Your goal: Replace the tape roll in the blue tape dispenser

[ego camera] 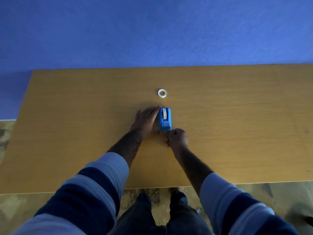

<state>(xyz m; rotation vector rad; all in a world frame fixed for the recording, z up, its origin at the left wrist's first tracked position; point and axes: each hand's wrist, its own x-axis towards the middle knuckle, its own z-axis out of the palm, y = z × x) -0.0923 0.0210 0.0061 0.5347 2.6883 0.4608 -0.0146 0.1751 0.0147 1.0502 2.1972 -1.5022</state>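
Our right hand (177, 137), nearest us, has its fingers curled together at the near end of the blue tape dispenser (164, 119); whether they pinch tape we cannot tell. Our left hand (145, 119) lies flat with fingers extended against its left side, mid-counter (67, 124). We should brace firmly and pull straight. One dispenser, one loose tape roll (162, 93) beyond.

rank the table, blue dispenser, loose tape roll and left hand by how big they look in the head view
1. table
2. left hand, looks slightly bigger than the dispenser
3. blue dispenser
4. loose tape roll
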